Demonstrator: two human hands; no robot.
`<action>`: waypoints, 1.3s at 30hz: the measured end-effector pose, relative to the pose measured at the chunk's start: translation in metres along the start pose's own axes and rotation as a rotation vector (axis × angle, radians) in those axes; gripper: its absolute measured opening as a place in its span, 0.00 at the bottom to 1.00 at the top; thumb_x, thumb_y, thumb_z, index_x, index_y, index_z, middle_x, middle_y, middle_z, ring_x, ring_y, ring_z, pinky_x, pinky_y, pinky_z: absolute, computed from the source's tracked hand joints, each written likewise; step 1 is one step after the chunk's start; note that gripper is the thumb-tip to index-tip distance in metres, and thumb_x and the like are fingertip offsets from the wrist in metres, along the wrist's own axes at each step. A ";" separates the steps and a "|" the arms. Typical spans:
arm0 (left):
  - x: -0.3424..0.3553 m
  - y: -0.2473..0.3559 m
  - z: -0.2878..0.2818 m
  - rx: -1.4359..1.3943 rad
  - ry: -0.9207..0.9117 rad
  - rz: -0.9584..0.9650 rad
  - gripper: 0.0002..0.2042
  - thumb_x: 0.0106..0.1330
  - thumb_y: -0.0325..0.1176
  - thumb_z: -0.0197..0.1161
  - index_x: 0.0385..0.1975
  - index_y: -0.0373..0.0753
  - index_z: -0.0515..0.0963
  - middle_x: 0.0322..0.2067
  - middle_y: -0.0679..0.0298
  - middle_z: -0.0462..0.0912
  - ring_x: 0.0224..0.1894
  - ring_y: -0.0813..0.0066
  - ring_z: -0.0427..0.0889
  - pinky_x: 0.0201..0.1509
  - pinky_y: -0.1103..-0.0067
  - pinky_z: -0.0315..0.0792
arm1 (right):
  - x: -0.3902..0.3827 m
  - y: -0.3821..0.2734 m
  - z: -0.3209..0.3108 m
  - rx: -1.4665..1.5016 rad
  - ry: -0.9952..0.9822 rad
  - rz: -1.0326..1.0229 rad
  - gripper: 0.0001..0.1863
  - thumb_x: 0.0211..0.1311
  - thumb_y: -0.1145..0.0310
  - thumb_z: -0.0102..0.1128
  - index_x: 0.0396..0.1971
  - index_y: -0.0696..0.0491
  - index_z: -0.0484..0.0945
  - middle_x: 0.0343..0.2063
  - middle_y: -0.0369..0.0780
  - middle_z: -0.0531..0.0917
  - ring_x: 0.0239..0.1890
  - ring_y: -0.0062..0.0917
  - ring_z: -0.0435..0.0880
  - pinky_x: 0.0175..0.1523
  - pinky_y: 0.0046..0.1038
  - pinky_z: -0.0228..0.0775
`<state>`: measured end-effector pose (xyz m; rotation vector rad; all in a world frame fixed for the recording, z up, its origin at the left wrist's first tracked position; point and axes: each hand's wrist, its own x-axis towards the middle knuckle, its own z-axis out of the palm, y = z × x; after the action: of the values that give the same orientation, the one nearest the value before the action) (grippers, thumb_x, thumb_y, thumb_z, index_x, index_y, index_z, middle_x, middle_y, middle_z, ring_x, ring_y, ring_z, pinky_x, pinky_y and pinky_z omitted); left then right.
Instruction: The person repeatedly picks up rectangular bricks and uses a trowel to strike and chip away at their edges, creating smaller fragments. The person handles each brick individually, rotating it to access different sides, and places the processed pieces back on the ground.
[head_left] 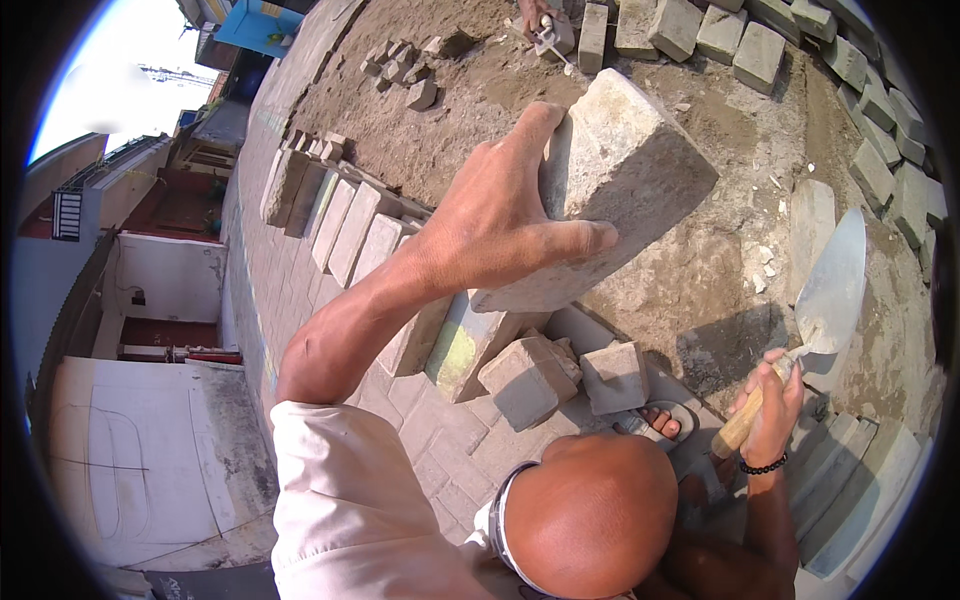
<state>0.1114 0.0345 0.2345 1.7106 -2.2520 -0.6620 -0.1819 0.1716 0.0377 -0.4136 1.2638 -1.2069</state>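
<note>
My left hand (490,215) grips a thick grey paving block (640,170), lifted above the bare earth in the middle of the view. The thumb lies along its near face and the fingers go over the far edge, partly hidden. Its surface is rough, with a chipped upper end. At the lower right, my right hand (772,408) is closed round the wooden handle of a trowel (838,285). The pale metal blade points up and away, over the ground beside a block lying flat (810,235). A black beaded bracelet circles the right wrist.
Paving blocks stand in a row (350,230) on the left, and two more blocks (615,378) sit near a sandalled foot (662,420). Stacked blocks (880,150) curve round the upper right. Broken pieces (400,65) lie on the earth. Another person's hand (535,12) holds a tool at the top.
</note>
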 end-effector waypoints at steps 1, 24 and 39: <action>-0.012 -0.002 -0.016 0.044 0.037 -0.033 0.46 0.43 0.52 0.77 0.58 0.26 0.66 0.43 0.45 0.79 0.45 0.54 0.83 0.51 0.65 0.76 | 0.000 0.002 0.002 0.003 -0.033 0.005 0.10 0.65 0.70 0.51 0.45 0.55 0.67 0.21 0.36 0.70 0.16 0.20 0.71 0.22 0.24 0.67; -0.154 -0.112 -0.013 0.761 0.130 -0.656 0.43 0.48 0.47 0.76 0.63 0.37 0.63 0.54 0.50 0.70 0.59 0.53 0.69 0.59 0.61 0.66 | 0.005 0.019 0.013 -0.176 -0.168 0.018 0.12 0.63 0.68 0.52 0.44 0.55 0.67 0.19 0.37 0.70 0.14 0.22 0.73 0.18 0.25 0.66; -0.159 -0.151 -0.036 0.276 -0.006 -0.462 0.58 0.36 0.50 0.76 0.72 0.43 0.52 0.57 0.47 0.63 0.63 0.46 0.62 0.69 0.59 0.56 | 0.008 0.021 0.005 -0.193 -0.228 -0.001 0.10 0.62 0.70 0.52 0.42 0.55 0.67 0.18 0.37 0.71 0.12 0.23 0.72 0.17 0.26 0.67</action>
<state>0.3012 0.1462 0.2057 2.4017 -2.0364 -0.4521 -0.1693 0.1717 0.0182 -0.6743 1.1848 -1.0094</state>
